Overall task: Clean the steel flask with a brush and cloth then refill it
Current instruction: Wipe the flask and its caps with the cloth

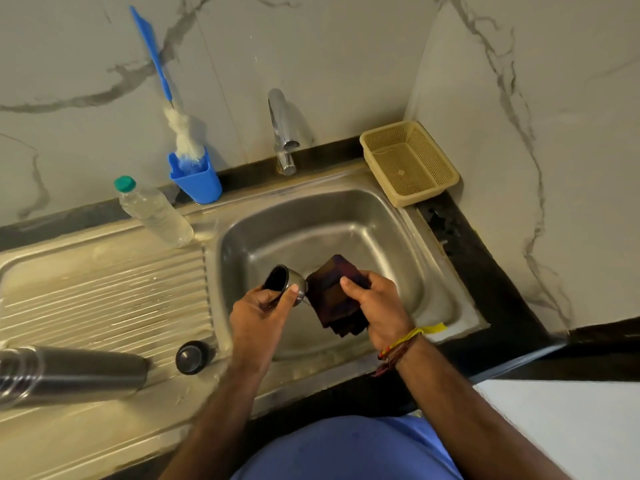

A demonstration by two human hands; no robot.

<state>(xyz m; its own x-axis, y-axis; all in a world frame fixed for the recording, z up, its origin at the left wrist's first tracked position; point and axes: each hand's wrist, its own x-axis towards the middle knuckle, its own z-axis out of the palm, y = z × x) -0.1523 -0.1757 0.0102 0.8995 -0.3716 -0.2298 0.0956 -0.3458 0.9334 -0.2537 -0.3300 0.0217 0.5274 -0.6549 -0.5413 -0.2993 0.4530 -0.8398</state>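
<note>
Over the sink [346,209], the left hand [258,311] pinches the steel flask cap [285,280] and the right hand [375,306] grips a dark cloth [332,289], while the steel flask [72,370] lies on the drainboard [104,289] near a small lid [190,356], with brush [180,133], water bottle [156,213] and basket [408,161] behind.

Blue brush [157,69], dark maroon cloth [334,294]

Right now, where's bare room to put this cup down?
Free: the ribbed drainboard between the water bottle and the lying flask; also the sink basin under the tap. Crowded: near the black lid.
</note>
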